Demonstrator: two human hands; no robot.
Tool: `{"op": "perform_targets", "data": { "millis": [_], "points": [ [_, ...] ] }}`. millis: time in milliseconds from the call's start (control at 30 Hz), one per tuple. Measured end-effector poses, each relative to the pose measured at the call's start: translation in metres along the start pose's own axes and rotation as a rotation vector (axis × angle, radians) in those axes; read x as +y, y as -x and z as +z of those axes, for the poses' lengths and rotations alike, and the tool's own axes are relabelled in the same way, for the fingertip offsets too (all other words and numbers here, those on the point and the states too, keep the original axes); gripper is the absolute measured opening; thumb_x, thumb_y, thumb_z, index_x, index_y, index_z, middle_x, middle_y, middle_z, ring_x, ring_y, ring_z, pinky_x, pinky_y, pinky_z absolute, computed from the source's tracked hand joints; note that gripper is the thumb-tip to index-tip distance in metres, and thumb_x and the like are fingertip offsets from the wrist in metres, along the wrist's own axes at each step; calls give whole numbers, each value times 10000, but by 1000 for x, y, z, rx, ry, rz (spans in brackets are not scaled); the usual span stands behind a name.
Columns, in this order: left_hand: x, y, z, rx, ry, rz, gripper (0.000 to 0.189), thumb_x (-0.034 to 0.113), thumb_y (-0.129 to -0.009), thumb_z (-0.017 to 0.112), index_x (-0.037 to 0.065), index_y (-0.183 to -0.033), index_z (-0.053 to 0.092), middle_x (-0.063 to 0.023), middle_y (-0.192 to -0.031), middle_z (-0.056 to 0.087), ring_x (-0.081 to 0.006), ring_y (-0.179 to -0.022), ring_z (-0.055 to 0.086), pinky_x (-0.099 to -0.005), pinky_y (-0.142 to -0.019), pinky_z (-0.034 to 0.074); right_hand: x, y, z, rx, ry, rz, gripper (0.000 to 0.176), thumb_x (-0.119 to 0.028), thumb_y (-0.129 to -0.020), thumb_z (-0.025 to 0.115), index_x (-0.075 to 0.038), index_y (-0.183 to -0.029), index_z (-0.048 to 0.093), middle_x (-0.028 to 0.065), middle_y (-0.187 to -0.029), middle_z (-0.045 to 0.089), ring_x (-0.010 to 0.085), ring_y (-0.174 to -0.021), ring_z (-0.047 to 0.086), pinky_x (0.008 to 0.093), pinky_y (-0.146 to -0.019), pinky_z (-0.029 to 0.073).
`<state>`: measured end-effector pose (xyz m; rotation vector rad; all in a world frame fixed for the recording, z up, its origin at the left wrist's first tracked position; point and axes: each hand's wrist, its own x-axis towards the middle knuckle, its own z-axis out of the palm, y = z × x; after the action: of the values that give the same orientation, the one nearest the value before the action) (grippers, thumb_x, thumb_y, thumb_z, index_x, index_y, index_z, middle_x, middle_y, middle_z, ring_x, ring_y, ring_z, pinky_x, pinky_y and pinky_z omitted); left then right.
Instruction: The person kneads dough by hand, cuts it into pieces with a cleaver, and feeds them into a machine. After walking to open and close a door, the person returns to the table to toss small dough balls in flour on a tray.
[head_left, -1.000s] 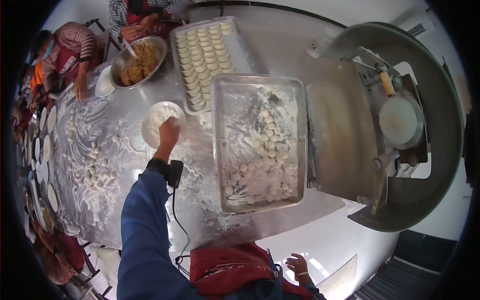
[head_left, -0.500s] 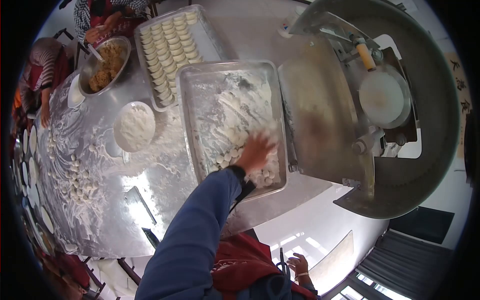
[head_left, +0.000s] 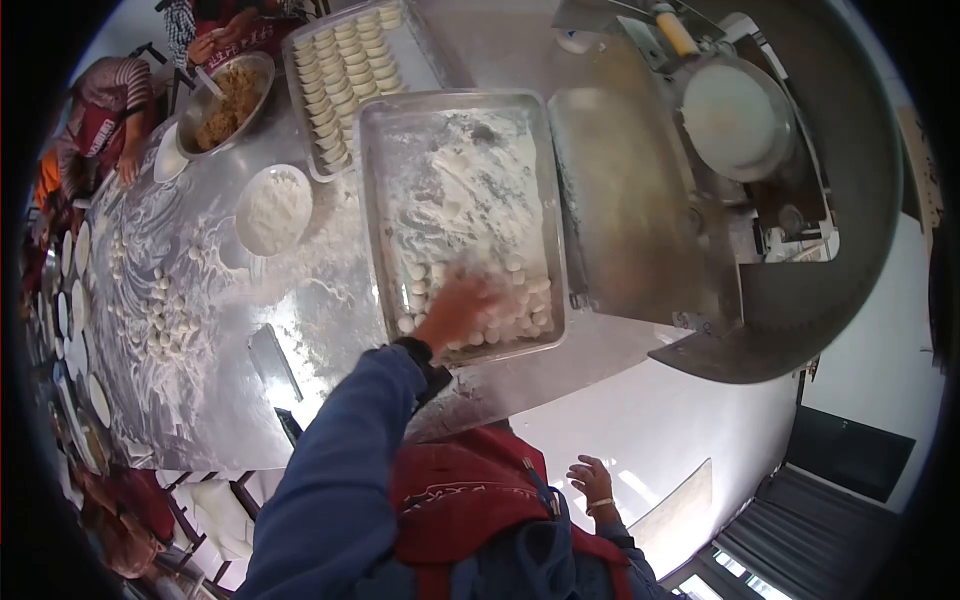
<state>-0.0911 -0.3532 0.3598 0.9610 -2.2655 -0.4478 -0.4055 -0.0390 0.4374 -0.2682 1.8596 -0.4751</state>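
My left hand, in a blue sleeve with a dark wristband, is low over the near part of a floured metal tray. It is blurred by motion, but its outline is broad and flat, with the fingers spread. Small white dough pieces lie around and under it; contact with individual pieces is smeared. Loose flour covers the tray's far part. My right hand, banded at the wrist, hangs away from the table at lower right. Nothing is in it, and its fingers are apart and slightly bent.
Left of the tray stand a bowl of flour and a bowl of filling. Rows of dumplings fill another tray behind. A knife lies near the front edge. Large metal equipment borders the right. Co-workers are at far left.
My left hand has swept left and nearer within the tray, and more dough pieces show spread around it. My right hand stays off the table. The whole view has shifted slightly.
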Motion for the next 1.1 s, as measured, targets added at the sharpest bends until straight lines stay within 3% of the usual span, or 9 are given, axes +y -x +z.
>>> {"op": "perform_targets", "data": {
  "millis": [33,133,167,233,333,567,700,867,1100],
  "points": [
    [-8,0,-6,-234,43,-405,267,103,-766,475,168,-990,605,-72,-982,578,-268,-1105,430,-553,-988,182,6,-5,-8,-19,-33,-1,320,-136,-799,520,-28,-1097,475,140,-897,607,195,-763,621,259,-618,489],
    [2,4,-11,-90,-419,-688,360,115,-770,479,210,-1110,550,-99,-1210,456,-298,-1202,335,-586,-980,159,24,-21,-35,-64,-54,8,311,-149,-808,525,-32,-1092,478,136,-884,608,195,-763,620,263,-614,488],
    [12,5,-5,-78,-428,-683,360,115,-770,479,210,-1110,550,-99,-1210,456,-298,-1202,335,-586,-980,159,29,-29,-44,-91,-33,56,311,-137,-804,526,-33,-1093,477,133,-879,609,194,-758,620,264,-611,488],
    [40,14,15,-347,-405,-447,423,146,-755,508,204,-1174,500,-100,-1251,408,-314,-1220,302,-592,-970,171,38,-51,-60,-126,44,91,306,-103,-794,527,-46,-1092,483,121,-868,613,193,-743,621,266,-603,489],
    [84,16,19,-412,-382,-484,441,172,-743,535,204,-1180,491,-87,-1258,402,-311,-1226,291,-572,-975,184,25,-79,-87,-175,41,20,299,-92,-791,526,-52,-1086,492,118,-866,615,194,-734,622,268,-598,489],
    [146,70,35,-50,-478,-874,427,138,-715,577,174,-1134,508,-69,-1262,391,-291,-1189,330,-504,-944,270,45,-150,-188,-287,-418,-156,268,-124,-822,507,-57,-1079,473,152,-852,615,241,-708,624,290,-541,484],
    [171,103,53,-61,-360,-1186,389,155,-698,599,176,-1080,527,-63,-1195,439,-291,-1130,375,-487,-890,330,54,-158,-220,-87,-191,-60,287,-98,-811,511,-81,-1093,462,166,-841,614,262,-699,623,308,-544,487],
    [184,140,57,1,-238,-1427,359,151,-702,563,177,-1059,534,-102,-1101,481,-332,-1036,454,-479,-821,401,34,-174,-220,-119,-54,31,295,-96,-812,509,-51,-1098,455,168,-831,612,240,-662,615,296,-530,483],
    [180,210,67,174,-141,-1411,233,193,-737,537,81,-930,603,-152,-878,607,-335,-831,578,-384,-760,463,-27,-185,-176,-310,-61,-147,305,-84,-810,490,-21,-1106,444,162,-844,603,209,-648,602,274,-523,474]
  ]
}}
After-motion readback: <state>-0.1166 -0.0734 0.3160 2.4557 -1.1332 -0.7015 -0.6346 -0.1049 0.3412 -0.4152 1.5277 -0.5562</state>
